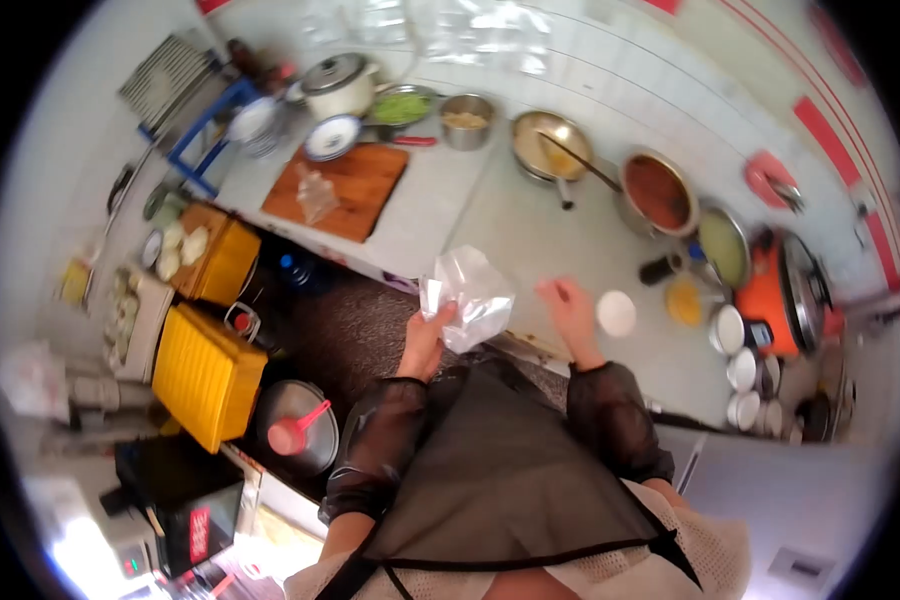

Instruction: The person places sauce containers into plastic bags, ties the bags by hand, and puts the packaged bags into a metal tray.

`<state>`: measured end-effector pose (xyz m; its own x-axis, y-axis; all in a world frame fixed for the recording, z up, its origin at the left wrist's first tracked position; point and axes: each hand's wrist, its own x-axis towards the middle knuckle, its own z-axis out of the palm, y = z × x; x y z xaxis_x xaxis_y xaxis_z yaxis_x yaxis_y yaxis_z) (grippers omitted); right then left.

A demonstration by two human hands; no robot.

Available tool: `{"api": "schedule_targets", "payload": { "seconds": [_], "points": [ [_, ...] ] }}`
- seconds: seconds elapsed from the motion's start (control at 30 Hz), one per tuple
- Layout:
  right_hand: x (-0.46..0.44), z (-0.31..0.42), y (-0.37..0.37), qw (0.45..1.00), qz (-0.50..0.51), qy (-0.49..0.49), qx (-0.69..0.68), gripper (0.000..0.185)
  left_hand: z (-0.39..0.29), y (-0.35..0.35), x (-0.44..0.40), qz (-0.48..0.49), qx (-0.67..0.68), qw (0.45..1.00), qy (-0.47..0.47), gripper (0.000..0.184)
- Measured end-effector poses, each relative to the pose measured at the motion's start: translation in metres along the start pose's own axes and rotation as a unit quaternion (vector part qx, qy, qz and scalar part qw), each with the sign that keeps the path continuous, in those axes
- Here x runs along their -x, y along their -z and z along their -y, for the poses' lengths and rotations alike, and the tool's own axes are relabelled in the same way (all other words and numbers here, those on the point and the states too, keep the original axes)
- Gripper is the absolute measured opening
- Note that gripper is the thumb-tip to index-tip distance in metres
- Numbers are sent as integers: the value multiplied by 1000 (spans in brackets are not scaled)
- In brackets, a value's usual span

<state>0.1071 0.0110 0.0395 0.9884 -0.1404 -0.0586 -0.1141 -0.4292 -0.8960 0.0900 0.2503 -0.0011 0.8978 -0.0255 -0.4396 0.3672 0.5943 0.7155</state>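
My left hand (426, 340) grips a clear plastic bag (467, 298) by its lower left edge, in front of the counter's edge. The bag spreads up and to the right of the fingers. To its right, my right hand (570, 312) hovers over the counter, apart from the bag, with its fingers bent together; whether something small is between them I cannot make out. Just right of that hand a round white item (616, 313) lies on the counter. Another crumpled clear bag (316, 194) rests on the wooden cutting board (368, 200).
Along the wall stand a rice cooker (335, 88), a metal pot (467, 122), a pan with a long-handled utensil (530, 150), a pot of red sauce (658, 192) and an orange cooker (766, 300). Yellow crates (198, 375) and a basin with a pink ladle (300, 425) are at the left.
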Motion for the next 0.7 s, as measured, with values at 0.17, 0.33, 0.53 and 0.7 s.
{"api": "schedule_targets", "payload": {
  "seconds": [0.17, 0.33, 0.53, 0.7],
  "points": [
    [16, -57, 34, 958, 118, -122, -231, 27, 40, -41, 5, 69, -102, 991, 42, 33],
    [19, -99, 80, 939, 37, -153, -306, 40, 86, -60, -25, 97, -237, 967, 10, 35],
    [10, -160, 161, 856, 169, -119, -475, 44, 132, -135, -28, 103, -328, 939, 2, 30],
    [-13, -215, 226, 782, 59, -267, -560, 47, 163, -169, -23, 84, -335, 938, -26, 29]
  ]
}}
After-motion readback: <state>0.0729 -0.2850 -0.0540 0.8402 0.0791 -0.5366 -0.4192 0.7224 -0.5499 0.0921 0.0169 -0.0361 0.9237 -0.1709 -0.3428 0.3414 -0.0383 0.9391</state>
